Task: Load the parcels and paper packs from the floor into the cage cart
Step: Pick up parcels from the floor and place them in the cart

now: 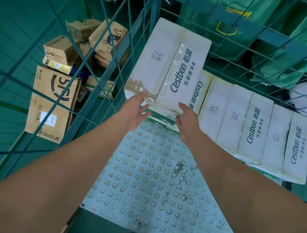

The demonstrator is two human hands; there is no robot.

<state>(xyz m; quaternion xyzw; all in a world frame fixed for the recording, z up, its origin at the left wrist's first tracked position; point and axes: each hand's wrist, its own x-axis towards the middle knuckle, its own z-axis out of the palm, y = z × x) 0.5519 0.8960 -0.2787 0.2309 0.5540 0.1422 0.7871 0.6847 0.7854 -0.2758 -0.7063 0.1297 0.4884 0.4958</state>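
A white "C'estbon" carton lies inside the green wire cage cart, stacked on another white carton at the cart's far left corner. My left hand is spread flat against the top carton's near left edge. My right hand curls around its near right corner. More white cartons lie in a row along the cart's right side. The cart's studded pale floor shows bare between my forearms.
Outside the cart on the left, brown parcels lie on the green floor: an SF Express box, a box with a cat drawing and several smaller ones. Green sacks hang behind the cart's far mesh.
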